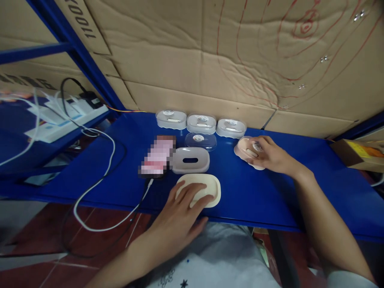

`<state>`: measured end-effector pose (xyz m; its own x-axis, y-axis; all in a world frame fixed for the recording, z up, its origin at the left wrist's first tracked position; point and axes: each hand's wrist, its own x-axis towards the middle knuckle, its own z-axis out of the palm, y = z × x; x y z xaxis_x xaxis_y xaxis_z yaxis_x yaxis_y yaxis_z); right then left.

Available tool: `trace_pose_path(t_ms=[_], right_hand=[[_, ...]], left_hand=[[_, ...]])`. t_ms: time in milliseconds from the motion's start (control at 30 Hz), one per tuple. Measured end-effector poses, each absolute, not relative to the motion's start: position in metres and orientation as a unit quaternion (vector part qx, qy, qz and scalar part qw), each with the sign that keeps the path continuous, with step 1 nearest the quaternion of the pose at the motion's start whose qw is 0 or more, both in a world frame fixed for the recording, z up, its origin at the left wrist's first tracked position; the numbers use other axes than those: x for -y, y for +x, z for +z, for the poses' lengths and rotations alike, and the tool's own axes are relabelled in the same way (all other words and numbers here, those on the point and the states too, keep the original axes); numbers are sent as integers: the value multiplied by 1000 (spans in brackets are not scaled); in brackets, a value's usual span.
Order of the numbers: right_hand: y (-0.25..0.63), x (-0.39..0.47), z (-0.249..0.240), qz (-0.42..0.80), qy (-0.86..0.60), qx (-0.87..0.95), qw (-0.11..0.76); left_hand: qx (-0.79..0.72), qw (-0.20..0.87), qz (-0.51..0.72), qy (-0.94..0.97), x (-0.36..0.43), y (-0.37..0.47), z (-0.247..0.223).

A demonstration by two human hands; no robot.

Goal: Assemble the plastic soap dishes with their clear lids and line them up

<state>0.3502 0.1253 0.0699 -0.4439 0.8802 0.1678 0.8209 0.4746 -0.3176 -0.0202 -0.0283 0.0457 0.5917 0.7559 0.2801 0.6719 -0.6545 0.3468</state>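
My left hand (186, 204) lies with spread fingers on a cream oval tray (214, 186) near the front edge of the blue table. To the right, my right hand (267, 154) has its fingers around a pinkish oval plastic box (244, 146), which looks like a soap box with a round sticker on top. Just behind the cream tray sits a pale grey oval piece (204, 160) with a slot in its middle. A clear oval lid (208, 141) with a sticker lies behind that piece.
Three lidded grey boxes (201, 124) stand in a row along the cardboard wall (168, 60). A phone (157, 156), its screen blurred, is plugged into a white cable (112, 148) looping off the left side. A power strip (66, 124) is at left, a cardboard box (357, 156) at right.
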Motion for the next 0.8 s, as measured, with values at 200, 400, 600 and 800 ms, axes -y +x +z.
trace_pose_path(t_ms=[200,400,600,800], right_hand=[[297,-84,99,246,-338,888,193],[276,-65,99,319,-263,884,216],[270,-73,87,483,-229,809,243],[291,-108,63,440,-313,790,289]], left_hand=[[-418,193,402,792,22,-1,28],[-418,208,424,776,13,9,13],[-423,264,454,738,10,2,10],[-416,274,437,749,7,-4,19]])
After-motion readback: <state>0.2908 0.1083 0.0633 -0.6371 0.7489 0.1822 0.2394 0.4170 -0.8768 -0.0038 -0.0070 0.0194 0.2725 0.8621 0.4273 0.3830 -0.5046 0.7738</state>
